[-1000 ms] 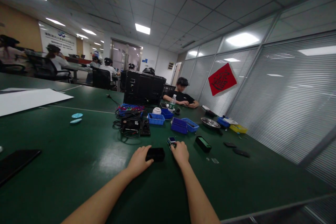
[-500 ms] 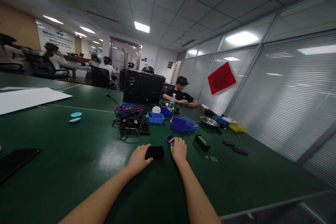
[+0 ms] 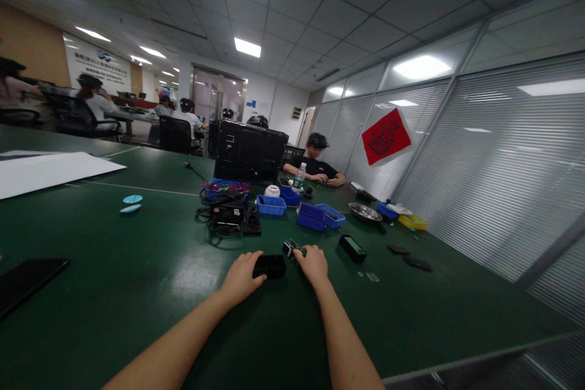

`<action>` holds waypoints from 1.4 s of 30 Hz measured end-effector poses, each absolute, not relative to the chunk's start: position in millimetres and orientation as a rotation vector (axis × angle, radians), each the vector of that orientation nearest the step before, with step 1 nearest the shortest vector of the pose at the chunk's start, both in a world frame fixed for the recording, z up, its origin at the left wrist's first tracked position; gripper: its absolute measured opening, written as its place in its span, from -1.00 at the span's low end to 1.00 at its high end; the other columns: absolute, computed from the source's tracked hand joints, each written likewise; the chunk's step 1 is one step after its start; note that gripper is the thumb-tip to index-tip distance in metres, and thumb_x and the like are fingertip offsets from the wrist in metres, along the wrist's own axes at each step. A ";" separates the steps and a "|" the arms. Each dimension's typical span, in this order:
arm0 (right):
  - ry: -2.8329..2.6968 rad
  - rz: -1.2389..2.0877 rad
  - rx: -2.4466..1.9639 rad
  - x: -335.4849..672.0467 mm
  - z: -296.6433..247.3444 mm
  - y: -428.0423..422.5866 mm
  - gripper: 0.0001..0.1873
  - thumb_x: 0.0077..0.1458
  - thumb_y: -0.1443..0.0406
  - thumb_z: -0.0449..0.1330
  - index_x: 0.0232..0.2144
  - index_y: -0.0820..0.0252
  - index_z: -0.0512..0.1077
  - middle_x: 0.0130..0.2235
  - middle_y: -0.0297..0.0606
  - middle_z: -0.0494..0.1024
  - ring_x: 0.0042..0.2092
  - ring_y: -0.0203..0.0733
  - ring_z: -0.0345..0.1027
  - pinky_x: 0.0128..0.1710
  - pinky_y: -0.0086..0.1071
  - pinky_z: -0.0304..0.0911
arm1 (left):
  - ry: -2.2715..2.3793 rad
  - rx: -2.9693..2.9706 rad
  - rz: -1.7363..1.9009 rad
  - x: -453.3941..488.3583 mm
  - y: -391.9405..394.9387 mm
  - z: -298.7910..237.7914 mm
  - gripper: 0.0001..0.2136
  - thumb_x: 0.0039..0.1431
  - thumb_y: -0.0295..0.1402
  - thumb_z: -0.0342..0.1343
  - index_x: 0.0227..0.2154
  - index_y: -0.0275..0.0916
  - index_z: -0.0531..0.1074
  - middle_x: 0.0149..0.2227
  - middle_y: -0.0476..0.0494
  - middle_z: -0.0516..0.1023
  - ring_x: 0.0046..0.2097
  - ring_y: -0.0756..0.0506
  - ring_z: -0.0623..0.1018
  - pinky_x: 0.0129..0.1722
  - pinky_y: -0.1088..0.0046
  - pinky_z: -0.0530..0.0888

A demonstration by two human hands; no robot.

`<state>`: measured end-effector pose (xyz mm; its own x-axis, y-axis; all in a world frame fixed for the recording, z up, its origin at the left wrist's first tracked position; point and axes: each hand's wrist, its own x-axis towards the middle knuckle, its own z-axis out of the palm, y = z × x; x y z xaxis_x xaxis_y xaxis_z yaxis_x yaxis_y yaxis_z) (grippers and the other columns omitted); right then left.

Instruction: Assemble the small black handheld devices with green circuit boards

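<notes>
The left hand (image 3: 242, 274) has its fingers clamped on the left end of a black case (image 3: 273, 266), which sits on the green tabletop (image 3: 411, 323). Just beyond the case's right end, the right hand (image 3: 314, 264) has its fingers pinched on a small circuit board (image 3: 300, 248), held tilted. Farther right lies a green-topped black box (image 3: 352, 248), near a small ring (image 3: 360, 274) and a clear piece (image 3: 373, 277).

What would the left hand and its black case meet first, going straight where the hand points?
Probably the small electronic module in the right hand, just beyond the case; depth is unclear.
</notes>
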<state>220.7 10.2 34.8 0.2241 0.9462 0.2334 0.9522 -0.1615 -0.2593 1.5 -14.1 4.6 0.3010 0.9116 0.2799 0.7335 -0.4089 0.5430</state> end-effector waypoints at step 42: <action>-1.394 0.784 -1.194 225.3 43.4 12.1 -0.50 -0.16 0.16 0.20 -0.12 0.25 0.37 -0.24 -0.17 0.44 -0.28 -0.15 0.31 -0.31 -0.29 0.23 | 1.314 2.068 0.918 -7.4 -1.5 0.1 -0.44 -0.19 -0.43 0.18 -0.02 -0.22 0.23 -0.01 -0.16 0.36 0.01 -0.13 0.35 0.01 0.39 0.23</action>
